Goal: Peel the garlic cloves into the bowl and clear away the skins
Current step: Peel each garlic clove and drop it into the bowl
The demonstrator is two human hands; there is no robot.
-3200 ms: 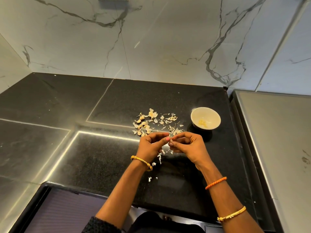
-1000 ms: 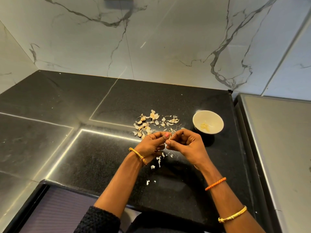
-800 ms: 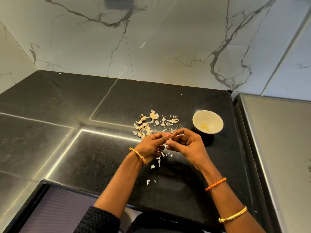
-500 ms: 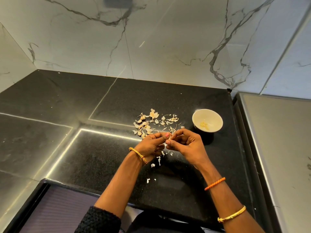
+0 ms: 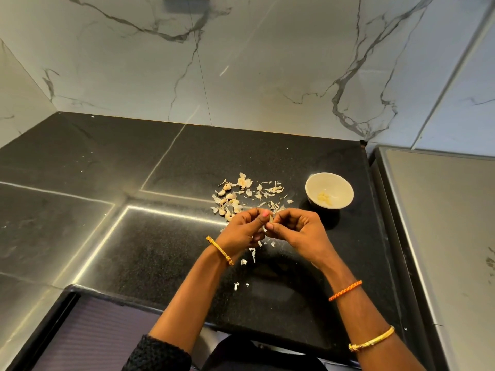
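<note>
Left hand (image 5: 242, 227) and right hand (image 5: 296, 230) pinch one small pale garlic clove (image 5: 270, 220) together above the black granite counter (image 5: 134, 236); small white ceramic bowl (image 5: 340, 184) near the right edge.

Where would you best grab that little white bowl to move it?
Pinch the bowl at its rim, probably from its right or far side. It stands upright and open with peeled garlic inside, so it must stay level, and the right hand is busy just in front of it.
</note>
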